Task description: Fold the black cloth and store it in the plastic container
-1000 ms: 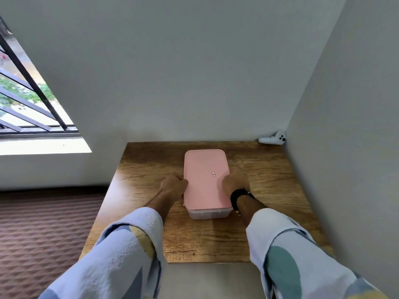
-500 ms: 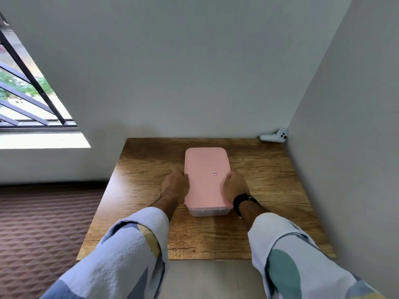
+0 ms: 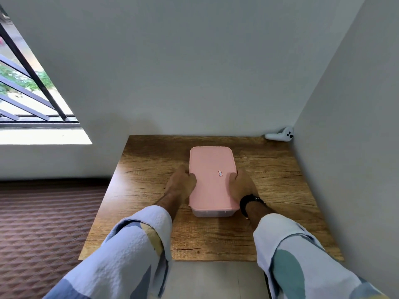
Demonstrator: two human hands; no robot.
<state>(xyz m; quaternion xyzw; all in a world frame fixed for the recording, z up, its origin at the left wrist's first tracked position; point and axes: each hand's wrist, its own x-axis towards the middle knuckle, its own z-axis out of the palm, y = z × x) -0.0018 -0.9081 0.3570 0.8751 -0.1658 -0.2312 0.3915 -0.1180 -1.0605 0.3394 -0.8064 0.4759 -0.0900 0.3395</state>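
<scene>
A clear plastic container (image 3: 212, 212) with a pink lid (image 3: 211, 167) stands in the middle of the wooden table (image 3: 280, 180). My left hand (image 3: 181, 184) grips the lid's left edge, thumb on top. On the lid's right edge sits my right hand (image 3: 240, 184), with a black band on its wrist, gripping the same way. The lid lies flat over the container. The black cloth is not visible; the lid hides the inside.
A white controller (image 3: 280, 134) lies in the far right corner of the table, against the walls. Walls close off the table's far and right sides. To the left are a patterned brown floor (image 3: 43, 223) and a barred window (image 3: 26, 87).
Both hands have slid a little farther along the lid's long sides, thumbs now over its top. The container has stayed in place.
</scene>
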